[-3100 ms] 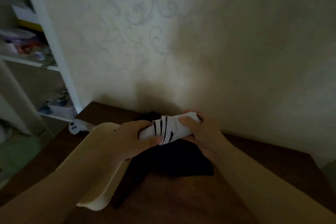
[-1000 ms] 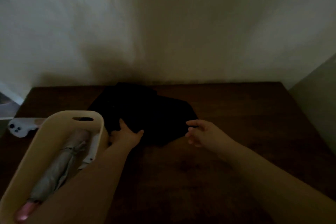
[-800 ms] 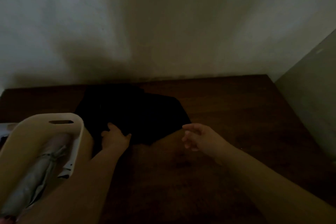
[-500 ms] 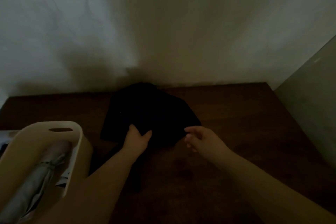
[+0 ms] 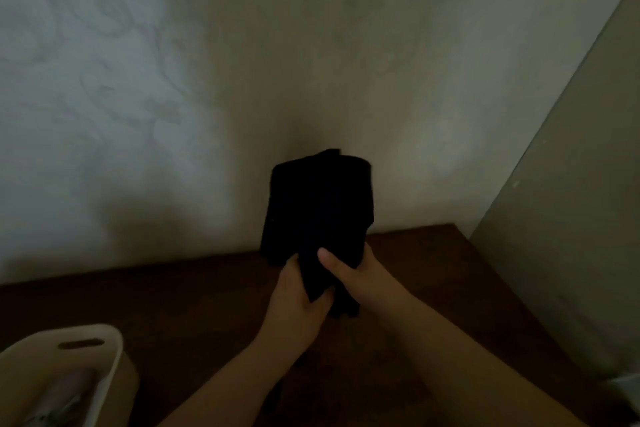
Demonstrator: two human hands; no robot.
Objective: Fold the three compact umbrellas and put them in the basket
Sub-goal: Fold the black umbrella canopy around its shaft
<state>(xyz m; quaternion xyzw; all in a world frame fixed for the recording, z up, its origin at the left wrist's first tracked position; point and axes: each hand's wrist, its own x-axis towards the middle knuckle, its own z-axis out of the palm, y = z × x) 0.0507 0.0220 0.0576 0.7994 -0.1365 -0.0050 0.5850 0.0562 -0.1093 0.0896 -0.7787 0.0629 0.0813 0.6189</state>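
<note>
We find both hands clasped on the black umbrella [image 5: 320,208]: the left hand [image 5: 294,291] wraps its lower part from the left, and the right hand [image 5: 349,276] grips it from the right with the thumb laid across the dark fabric. The umbrella is held up off the brown table [image 5: 194,302], its canopy hanging bunched and upright in front of the patterned wall [image 5: 138,80], right of centre. We note the cream basket [image 5: 114,350] at the near left corner, well apart from the hands, with pale contents inside that we cannot identify in this dim light.
</note>
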